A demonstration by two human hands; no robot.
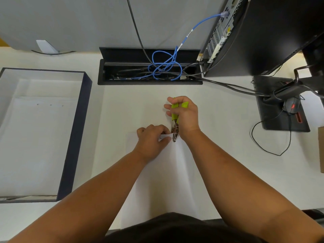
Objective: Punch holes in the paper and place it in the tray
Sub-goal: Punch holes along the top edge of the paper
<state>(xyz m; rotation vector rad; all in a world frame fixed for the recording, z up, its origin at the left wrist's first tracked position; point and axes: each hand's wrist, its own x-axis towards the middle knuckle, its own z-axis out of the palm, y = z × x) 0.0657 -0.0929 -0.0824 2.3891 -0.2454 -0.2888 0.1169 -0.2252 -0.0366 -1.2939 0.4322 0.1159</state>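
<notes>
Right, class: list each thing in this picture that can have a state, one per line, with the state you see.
Paper: flat on the desk, far edge lifted, one hole visible.
Hole punch: green handles squeezed, head at the paper's far edge.
Right hand: grips the hole punch.
Left hand: pinches the paper's edge.
Tray: open, holds punched sheets.
Cable hatch: lid raised, cables inside.

To the left of my left hand (152,140) the tabletop (112,130) lies bare as far as the dark wall of the tray (77,134), which I would have to lift over. Beyond my right hand (184,114) the open cable box (150,71) with its blue cable (164,65) blocks the way, and to its right black cables (228,85) and the mouse (292,105) crowd the tabletop.
</notes>
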